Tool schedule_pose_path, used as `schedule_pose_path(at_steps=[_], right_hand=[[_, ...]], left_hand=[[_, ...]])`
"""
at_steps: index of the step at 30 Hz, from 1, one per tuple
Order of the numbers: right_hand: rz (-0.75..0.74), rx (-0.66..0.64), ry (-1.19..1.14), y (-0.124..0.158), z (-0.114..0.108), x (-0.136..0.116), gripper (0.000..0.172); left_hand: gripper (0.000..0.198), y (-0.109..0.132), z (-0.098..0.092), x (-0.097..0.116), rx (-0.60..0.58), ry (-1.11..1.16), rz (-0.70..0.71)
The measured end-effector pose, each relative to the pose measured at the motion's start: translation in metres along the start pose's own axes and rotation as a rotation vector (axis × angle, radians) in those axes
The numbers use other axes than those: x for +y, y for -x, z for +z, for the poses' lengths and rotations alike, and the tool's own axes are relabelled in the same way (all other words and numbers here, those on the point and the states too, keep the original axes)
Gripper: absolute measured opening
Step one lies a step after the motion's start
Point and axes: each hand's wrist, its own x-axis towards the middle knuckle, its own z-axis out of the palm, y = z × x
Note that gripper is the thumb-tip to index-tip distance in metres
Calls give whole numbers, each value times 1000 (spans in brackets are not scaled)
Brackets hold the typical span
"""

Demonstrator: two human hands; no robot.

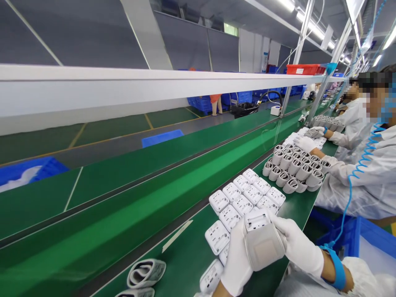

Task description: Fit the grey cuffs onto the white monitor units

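Grey fabric cuff (266, 252) front and centre, up in both hands above the near end of the smooth green bench (182, 264), with a white round-cornered plastic unit (257, 221) showing at its upper edge! Any lettering to call? A plain squarish patch, paler than the cloth, marks the cuff's outer face, and I read no words on it. Small dark marks dot the unit's face, too fine to make out. Up on the rail, the shallow red plastic tray (309, 70) wears a white label (299, 71) (far too small to read from this seat).

Now the grip! The white-gloved left hand (237, 258) is closed around the cuff's left side, some of its fingers out of sight. The white-gloved right hand (293, 241) clasps the upper right edge, fingers bent at the rim near the unit. Neither hand is spread wide; both grip the cuff. A bright blue wristband (338, 270) circles the right wrist, a coiled blue cord (351, 185) running down to it.

Just beyond the hands, matching white plastic cases (231, 192) lie in close rows; farther along stand stacked grey rolled cuffs (293, 167), near a co-worker's white-gloved hand (305, 144).
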Motion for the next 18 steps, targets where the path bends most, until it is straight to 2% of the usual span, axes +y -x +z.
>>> schedule_pose_path(at_steps=[4, 8, 11, 15, 18], right_hand=[[30, -13, -67, 3, 1, 1, 65], [42, -36, -106, 4, 0, -1, 61], [58, -51, -146, 3, -2, 1, 60], [31, -7, -215, 3, -1, 13, 61], [-6, 57, -149, 6, -1, 20, 57]], left_hand=[[46, 2, 11, 17, 37, -39, -61], [50, 3, 26, 32, -52, 20, -104], [50, 2, 27, 41, -87, 39, -105], [41, 4, 26, 55, -56, 48, -98], [29, 7, 36, 67, -23, 42, -54]])
